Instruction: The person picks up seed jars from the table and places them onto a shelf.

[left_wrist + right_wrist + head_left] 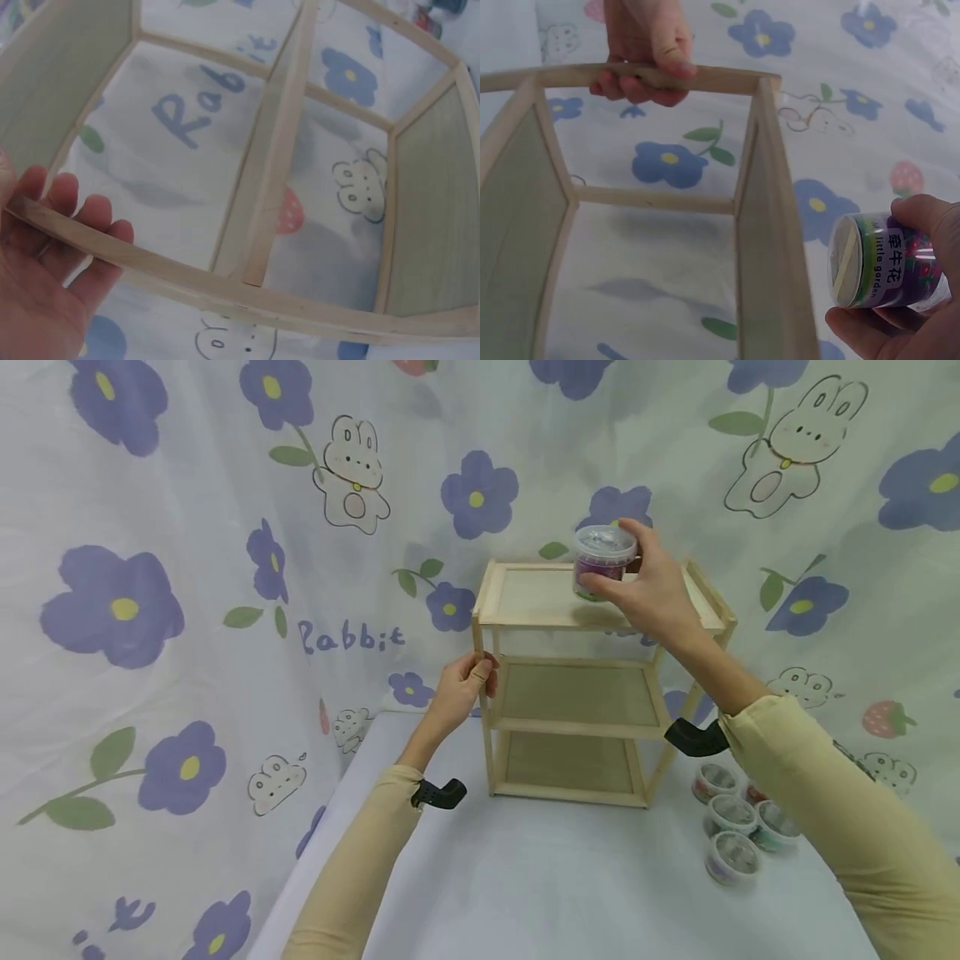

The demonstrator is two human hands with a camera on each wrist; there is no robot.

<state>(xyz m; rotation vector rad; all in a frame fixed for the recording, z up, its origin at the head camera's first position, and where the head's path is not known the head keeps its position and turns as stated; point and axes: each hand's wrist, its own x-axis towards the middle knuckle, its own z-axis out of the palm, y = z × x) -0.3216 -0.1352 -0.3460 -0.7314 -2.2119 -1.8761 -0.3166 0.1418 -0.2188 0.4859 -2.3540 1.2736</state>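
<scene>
Head view: a round clear plastic tub with a purple label [602, 548] is held, lid up, at the top board of a three-tier pale wooden shelf [577, 689] by the right hand [658, 593], thumb and fingers clamped on its sides. The left front upright [477, 635] is gripped by the left hand [461, 689], fingers curled round it. Several round lidded tubs [733, 857] are grouped on the white tabletop [555, 877], right of the shelf.

Left wrist view: the upright is seen across the left hand's bent fingers.

Right wrist view: the tub is pinched between thumb and fingers; green is also shown on its label.
</scene>
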